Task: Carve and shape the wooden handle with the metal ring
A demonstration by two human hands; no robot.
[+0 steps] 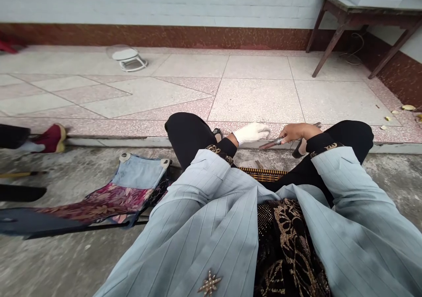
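My left hand (252, 133) wears a white knit glove. Its fingers stretch to the right, slightly bent, and no object shows in them; the palm side is hidden. Bare and closed, my right hand (294, 132) grips a narrow tool (272, 143) with a rusty brown, flat end that points left toward the gloved fingertips. A grey wrapping or collar shows on the tool close to the fingers, and a thin end sticks out behind the hand. The two hands are apart, above the step edge between my knees. Below them, the rim of a woven black-and-yellow basket (263, 173) shows between my legs.
A folding chair (132, 187) with floral cloth stands at my left. Further left is another person's red shoe (51, 138). A small white stool (130, 60) stands on the tiled step, a wooden table (346, 9) at back right. Yellowish peels (409, 107) lie at the right.
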